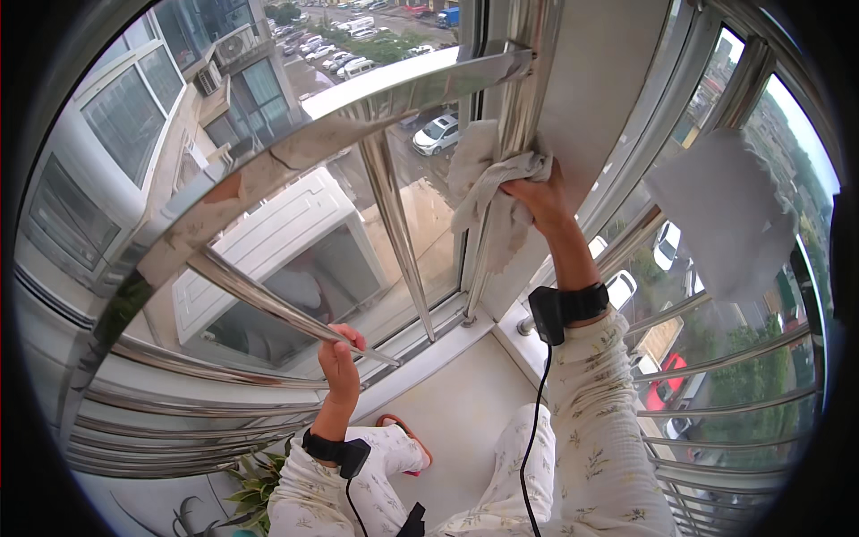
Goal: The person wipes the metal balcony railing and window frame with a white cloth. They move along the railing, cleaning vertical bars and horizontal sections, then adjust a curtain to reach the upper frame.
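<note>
With my right hand (545,198) I hold a pale grey-white cloth (486,181), wrapped around a vertical stainless steel post (523,94) in the window corner. The cloth's loose folds hang down along the post. Lower and to the left, my left hand (343,359) has its fingers closed around a slim metal baluster (268,295) of the railing. A wide polished top rail (282,158) curves above it. Another white cloth (728,215) hangs over the railing on the right. Black straps with cables sit on both wrists.
Metal bars (731,366) run along the windows on both sides. Outside are an air-conditioner unit (209,77), parked cars and a neighbouring building. A potted plant (258,486) stands at lower left. A white sill (429,356) edges the tiled floor (463,416).
</note>
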`<state>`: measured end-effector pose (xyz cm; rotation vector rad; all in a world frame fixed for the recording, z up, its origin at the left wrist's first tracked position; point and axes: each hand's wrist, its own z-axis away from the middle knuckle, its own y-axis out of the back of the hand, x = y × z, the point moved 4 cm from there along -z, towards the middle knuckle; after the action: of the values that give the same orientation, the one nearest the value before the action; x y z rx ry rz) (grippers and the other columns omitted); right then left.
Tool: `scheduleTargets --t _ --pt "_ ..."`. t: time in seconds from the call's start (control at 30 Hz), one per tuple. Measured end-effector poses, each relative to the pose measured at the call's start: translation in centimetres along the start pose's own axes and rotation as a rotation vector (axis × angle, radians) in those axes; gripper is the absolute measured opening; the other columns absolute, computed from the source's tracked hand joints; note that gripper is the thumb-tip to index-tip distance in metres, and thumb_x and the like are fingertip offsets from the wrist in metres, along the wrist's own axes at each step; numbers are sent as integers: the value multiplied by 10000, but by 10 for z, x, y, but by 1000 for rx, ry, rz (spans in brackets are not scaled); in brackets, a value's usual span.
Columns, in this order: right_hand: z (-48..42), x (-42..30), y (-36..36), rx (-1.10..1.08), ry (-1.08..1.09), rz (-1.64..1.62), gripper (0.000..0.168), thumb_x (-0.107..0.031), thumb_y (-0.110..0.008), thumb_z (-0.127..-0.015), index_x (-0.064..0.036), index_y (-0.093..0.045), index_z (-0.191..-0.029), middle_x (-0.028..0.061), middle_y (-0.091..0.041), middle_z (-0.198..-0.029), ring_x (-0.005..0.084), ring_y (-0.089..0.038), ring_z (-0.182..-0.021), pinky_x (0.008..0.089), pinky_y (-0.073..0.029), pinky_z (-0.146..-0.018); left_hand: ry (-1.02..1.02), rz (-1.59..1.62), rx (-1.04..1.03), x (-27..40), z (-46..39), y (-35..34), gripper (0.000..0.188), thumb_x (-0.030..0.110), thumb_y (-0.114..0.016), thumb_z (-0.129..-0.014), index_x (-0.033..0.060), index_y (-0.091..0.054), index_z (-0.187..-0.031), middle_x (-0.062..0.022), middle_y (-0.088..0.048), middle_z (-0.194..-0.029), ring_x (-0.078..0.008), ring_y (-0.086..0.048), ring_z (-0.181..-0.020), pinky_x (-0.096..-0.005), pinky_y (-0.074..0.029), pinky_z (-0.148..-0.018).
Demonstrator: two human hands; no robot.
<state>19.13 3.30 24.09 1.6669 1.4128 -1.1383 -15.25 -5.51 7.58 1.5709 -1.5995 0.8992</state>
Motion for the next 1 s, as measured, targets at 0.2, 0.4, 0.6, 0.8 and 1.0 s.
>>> scheduleTargets --t 0.2,0.4,0.6,0.8,1.0 --pt "9 37 8 -12 -89 -15 452 -40 -787 -601 19 -613 -1014 54 -657 -869 130 -620 -770 283 -519 -709 120 0 -71 -12 11 -6 403 398 -417 -1010 18 -501 -904 -80 -521 -804 -165 -524 -748 -297 -433 -724" --pt "18 26 12 38 -165 106 522 -90 -816 -578 -3 -606 -1048 76 -669 -886 190 -643 -807 325 -517 -763 248 -120 -159 -7 10 -7 331 339 -462 -1002 19 -516 -939 -77 -537 -862 -157 -517 -806 -294 -419 -772" --pt "41 -19 16 94 -117 602 558 -172 -797 -632 -23 -563 -1116 172 -652 -969 378 -624 -906 397 -496 -827 317 -457 -249 -1 14 -5 301 219 -627 -911 14 -520 -1105 -116 -622 -958 -220 -616 -936 -347 -503 -799" --pt "54 -183 -3 -82 152 462 613 -4 -758 -605 -23 -551 -1181 171 -623 -1059 388 -613 -940 418 -506 -791 717 -564 -385 30 44 4 552 337 -686 -837 8 -498 -1238 -185 -681 -1019 -323 -671 -879 -396 -516 -797" --pt "11 -202 -59 -240 436 842 544 -23 -772 -580 14 -556 -1078 177 -562 -1169 383 -519 -1096 456 -421 -940 601 -455 -427 230 -2 -26 502 256 -646 -880 24 -486 -1296 -143 -690 -1017 -238 -679 -904 -334 -517 -798"
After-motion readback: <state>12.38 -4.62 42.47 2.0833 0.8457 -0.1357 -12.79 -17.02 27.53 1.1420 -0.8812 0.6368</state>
